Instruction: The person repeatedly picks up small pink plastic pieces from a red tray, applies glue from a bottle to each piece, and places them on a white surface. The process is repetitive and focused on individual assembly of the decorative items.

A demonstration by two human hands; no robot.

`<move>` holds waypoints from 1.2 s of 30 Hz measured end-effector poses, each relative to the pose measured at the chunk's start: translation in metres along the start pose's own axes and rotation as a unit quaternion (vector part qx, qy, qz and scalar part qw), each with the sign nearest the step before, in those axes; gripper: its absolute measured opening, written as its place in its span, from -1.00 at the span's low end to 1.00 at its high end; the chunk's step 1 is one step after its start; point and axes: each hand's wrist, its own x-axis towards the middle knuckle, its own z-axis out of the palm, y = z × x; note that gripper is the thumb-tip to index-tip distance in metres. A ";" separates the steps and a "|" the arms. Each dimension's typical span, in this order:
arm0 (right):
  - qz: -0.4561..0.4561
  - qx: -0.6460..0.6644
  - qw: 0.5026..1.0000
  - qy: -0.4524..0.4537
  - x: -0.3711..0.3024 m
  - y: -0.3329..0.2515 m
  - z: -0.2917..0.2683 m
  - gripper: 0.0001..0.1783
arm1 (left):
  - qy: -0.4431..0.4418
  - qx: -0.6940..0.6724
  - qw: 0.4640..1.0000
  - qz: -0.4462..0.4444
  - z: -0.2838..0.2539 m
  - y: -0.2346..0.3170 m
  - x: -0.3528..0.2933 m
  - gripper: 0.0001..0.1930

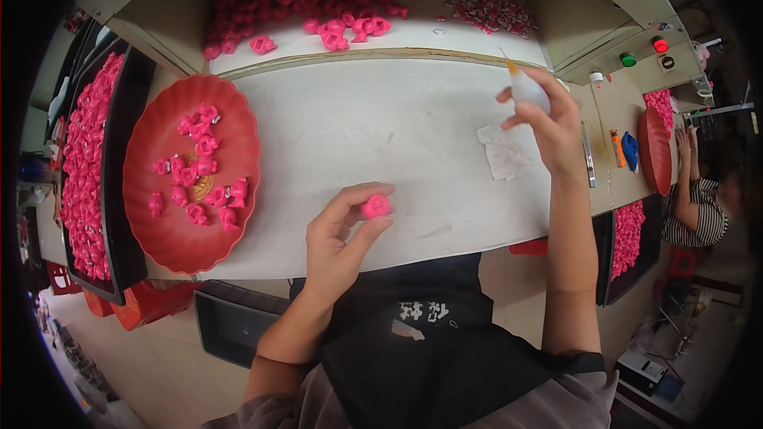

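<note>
1. By the front edge of the bench [433, 131], left of its middle, the left hand [332, 240] is held low. Its forearm slants in from the front, and thumb and fingers curl inward to a narrow pinch.
2. One pink piece [376, 206] sits in that pinch, just above the bench. It is small, rounded and bright pink, its sides partly covered by the fingertips.
3. Along the bench's left edge stands one red oval tray [163, 234] with a scalloped rim. Roughly a dozen small pink figures [197, 215] lie loose in it; some touch or overlap, so an exact count cannot be made. Several show white patches.
4. Past the left edge, one black tray [117, 222] is filled with pink pieces too many to count.
5. Toward the right edge lies one crumpled white cloth or paper [505, 152].
6. Near the far right corner the right hand [559, 131] is raised, its forearm almost straight. The fingers are part-curled around one whitish squeeze bottle [531, 92], whose amber neck and thin tip point away from the person.
7. Beyond the far edge, a shelf [290, 54] carries two heaps: large pink parts at left, smaller pink-and-white bits at right, both uncountable.
</note>
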 end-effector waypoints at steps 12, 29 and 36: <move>-0.003 -0.503 0.863 0.042 0.126 0.066 0.030 -0.65 | -0.001 0.023 1.000 -0.010 -0.001 -0.003 -0.001 -0.74; 0.017 0.146 0.988 -0.037 -0.073 0.004 0.083 -0.93 | -0.071 -0.083 0.993 -0.054 0.013 0.002 -0.012 -0.77; 0.041 0.165 0.985 0.002 -0.079 0.007 0.079 -0.95 | -0.093 -0.080 0.991 -0.048 0.024 0.008 -0.010 -0.77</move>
